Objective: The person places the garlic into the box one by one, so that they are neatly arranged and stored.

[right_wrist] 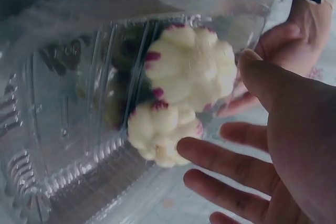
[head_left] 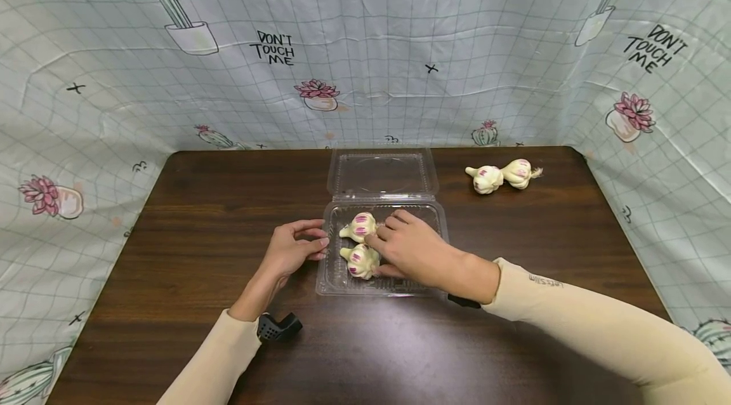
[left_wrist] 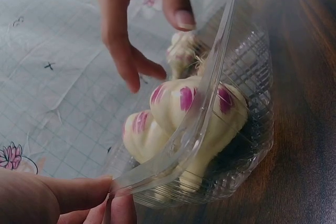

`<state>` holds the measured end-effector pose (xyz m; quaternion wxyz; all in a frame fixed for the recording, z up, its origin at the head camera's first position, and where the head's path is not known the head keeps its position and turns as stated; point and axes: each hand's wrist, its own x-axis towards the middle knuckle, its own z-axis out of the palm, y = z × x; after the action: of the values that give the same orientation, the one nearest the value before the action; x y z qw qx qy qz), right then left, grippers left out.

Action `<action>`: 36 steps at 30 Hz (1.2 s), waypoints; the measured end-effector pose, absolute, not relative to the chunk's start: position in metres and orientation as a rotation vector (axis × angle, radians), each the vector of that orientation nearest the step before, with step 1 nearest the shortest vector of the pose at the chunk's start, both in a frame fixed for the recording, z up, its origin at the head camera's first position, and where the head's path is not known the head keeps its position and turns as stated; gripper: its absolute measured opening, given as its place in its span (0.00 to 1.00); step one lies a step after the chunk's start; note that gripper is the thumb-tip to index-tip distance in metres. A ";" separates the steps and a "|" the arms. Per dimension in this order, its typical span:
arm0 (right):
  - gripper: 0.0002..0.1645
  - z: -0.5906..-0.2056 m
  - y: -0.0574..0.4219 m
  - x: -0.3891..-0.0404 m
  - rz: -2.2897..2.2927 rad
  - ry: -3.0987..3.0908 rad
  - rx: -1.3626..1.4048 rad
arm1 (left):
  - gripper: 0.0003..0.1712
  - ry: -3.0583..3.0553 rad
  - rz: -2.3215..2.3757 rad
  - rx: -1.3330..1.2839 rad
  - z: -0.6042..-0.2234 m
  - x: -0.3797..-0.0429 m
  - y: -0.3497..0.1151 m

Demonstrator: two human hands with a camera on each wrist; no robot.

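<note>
A clear plastic container [head_left: 324, 284] stands on the table with its hinged lid [head_left: 382, 174] laid back. Two garlic bulbs lie side by side in its left half: a nearer bulb [head_left: 360, 263] and a farther bulb [head_left: 362, 225], purple marks on both. My left hand [head_left: 290, 246] pinches the container's left rim between thumb and fingers, as the left wrist view shows. Over the container, my right hand [head_left: 412, 249] has its fingers spread loosely beside the bulbs. In the right wrist view its fingertips [right_wrist: 190, 148] come close to one bulb; whether they touch it I cannot tell.
Two more garlic bulbs lie together at the table's back right, a left one [head_left: 487, 180] and a right one [head_left: 518, 174]. A patterned curtain [head_left: 377, 62] surrounds the brown wooden table [head_left: 228, 202] at the back and sides.
</note>
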<state>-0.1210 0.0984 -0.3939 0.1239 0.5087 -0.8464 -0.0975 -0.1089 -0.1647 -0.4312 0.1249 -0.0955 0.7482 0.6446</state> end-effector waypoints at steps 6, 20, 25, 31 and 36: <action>0.34 -0.399 0.089 -0.119 -0.291 -2.440 1.604 | 0.25 2.173 1.884 -0.278 -0.432 -0.109 -0.165; 0.35 -0.390 0.097 -0.121 -0.205 -2.525 1.602 | 0.25 2.159 1.903 -0.268 -0.431 -0.109 -0.165; 0.36 -0.382 0.121 -0.133 -0.101 -2.541 1.487 | 0.25 2.164 1.897 -0.274 -0.432 -0.109 -0.165; 0.38 -0.376 0.162 -0.151 -0.002 -2.591 1.297 | 0.25 2.172 1.886 -0.284 -0.432 -0.109 -0.164; 0.40 -0.375 0.196 -0.163 0.026 -2.632 1.148 | 0.25 2.171 1.888 -0.294 -0.431 -0.108 -0.163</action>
<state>-0.1634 0.1965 -0.3749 0.1346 0.3963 -0.9082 0.0088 -0.1084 -0.1630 -0.4305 0.1244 -0.1009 0.7449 0.6477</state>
